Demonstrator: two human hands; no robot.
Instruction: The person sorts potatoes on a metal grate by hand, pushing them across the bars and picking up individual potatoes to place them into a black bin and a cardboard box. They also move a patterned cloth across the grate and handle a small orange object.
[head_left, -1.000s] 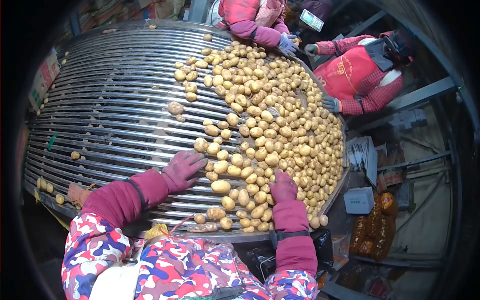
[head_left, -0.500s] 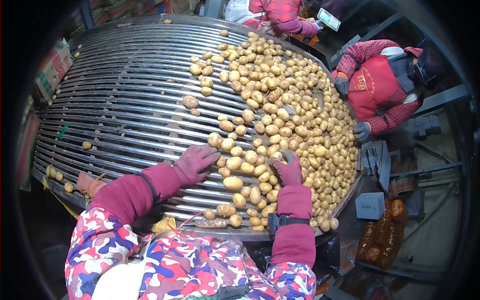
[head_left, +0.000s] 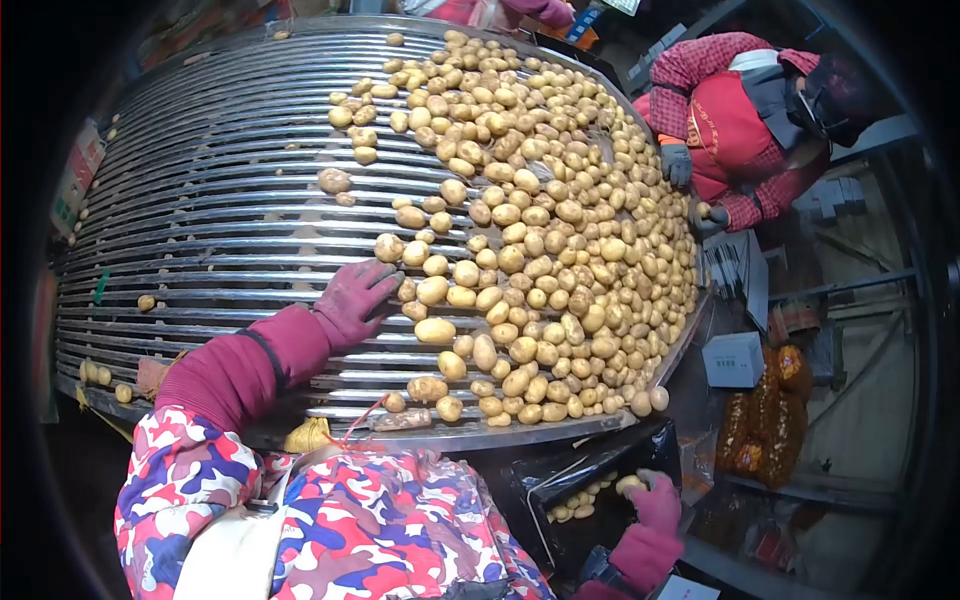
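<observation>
My left hand (head_left: 355, 300), in a maroon glove, rests on the metal bars of the rack (head_left: 230, 230) with its fingers stretched out beside the nearest potatoes. A broad heap of potatoes (head_left: 560, 270) covers the right side of the rack. My right hand (head_left: 658, 503), gloved too, is below the rack's near edge, closed on a potato (head_left: 630, 484). Under it is a container lined with black plastic (head_left: 650, 448), which holds several loose potatoes (head_left: 578, 503).
Across the heap stands a co-worker (head_left: 740, 130) in a red apron, gloved hands at the rack's edge. Another person (head_left: 470, 10) is partly visible at the top. A white box (head_left: 733, 360) and filled mesh sacks (head_left: 768, 425) are at the right.
My right hand has moved from the heap down over the black-lined container with a potato. My left hand stays by the heap's edge. The view has shifted slightly.
</observation>
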